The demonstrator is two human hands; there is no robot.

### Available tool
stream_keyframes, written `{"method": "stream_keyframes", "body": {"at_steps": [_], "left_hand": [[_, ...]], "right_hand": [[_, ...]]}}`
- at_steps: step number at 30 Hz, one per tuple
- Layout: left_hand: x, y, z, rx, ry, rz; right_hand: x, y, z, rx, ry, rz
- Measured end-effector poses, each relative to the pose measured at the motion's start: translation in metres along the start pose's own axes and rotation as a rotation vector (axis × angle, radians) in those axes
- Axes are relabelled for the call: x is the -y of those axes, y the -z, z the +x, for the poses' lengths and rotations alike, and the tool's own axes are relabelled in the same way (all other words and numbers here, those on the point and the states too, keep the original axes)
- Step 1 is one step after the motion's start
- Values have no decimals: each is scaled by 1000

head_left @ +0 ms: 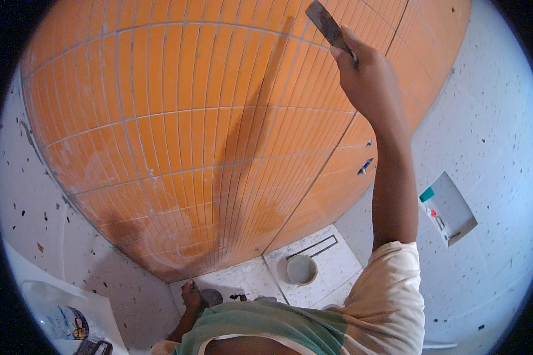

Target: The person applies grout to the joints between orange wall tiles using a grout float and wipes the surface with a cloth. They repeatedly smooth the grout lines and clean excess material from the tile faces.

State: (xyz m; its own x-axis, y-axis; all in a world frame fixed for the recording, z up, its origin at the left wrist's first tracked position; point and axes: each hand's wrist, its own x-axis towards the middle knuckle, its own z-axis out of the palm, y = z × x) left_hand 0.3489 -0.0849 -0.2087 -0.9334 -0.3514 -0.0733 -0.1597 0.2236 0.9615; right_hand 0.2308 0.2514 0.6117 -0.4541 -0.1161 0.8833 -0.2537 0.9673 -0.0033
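My right hand [370,74] is raised high against the orange tiled wall [166,71], its fingers wrapped round a putty knife [326,25]. The knife's flat, smeared blade points up and left, close to the tiles; I cannot tell whether it touches them. Pale grout lines run between the narrow tiles, and whitish haze smears the lower left. Low down by the wall's foot, my left hand [191,296] is curled at the edge of a dark grey round container [211,297], which it appears to hold. My shirt partly hides that container.
A pale bucket [302,270] with grey contents stands on the white floor tiles [243,278] beside a drain slot [331,239]. Pipe fittings [366,166] stick out of the orange wall. The speckled right wall has a niche [456,207] with small items. A clear plastic package [62,319] lies lower left.
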Motion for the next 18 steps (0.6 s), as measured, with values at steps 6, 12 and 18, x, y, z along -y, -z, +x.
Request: {"method": "stream_keyframes", "body": {"at_steps": [6,12,18], "left_hand": [[2,16,-20,2,13,-70],[-38,20,-40,-44,-85,221],[-40,34,-41,-28,-97,299]], "right_hand": [[-7,-26,0,-3,82,22],[9,-9,-55,142,-93,77],[4,-36,-62,54,-68,76]]}}
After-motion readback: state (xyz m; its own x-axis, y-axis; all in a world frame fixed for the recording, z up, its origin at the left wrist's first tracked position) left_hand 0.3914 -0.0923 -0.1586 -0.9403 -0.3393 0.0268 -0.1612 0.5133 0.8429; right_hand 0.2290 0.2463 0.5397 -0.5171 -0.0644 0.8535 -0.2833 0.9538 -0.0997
